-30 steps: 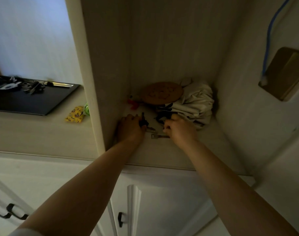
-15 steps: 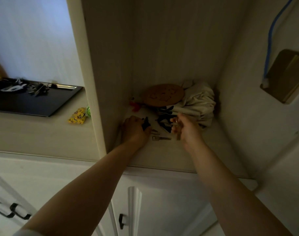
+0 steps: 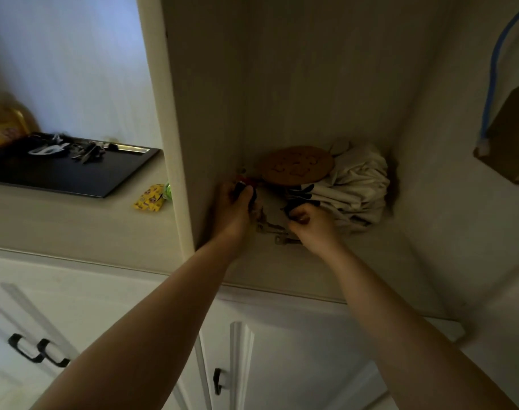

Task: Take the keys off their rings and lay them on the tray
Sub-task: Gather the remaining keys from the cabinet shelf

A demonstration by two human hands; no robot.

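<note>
Both my hands are in the alcove, working a bunch apart: left hand (image 3: 234,208) is pinching a dark-headed key bunch (image 3: 246,192), right hand (image 3: 311,224) is clenched on something small, I can't tell what. Two loose keys (image 3: 277,233) lie on the shelf between my wrists. The black tray (image 3: 104,180), at ten o'clock on the desk, holds keys already. Next I reckon: twist one free, carry it over.
</note>
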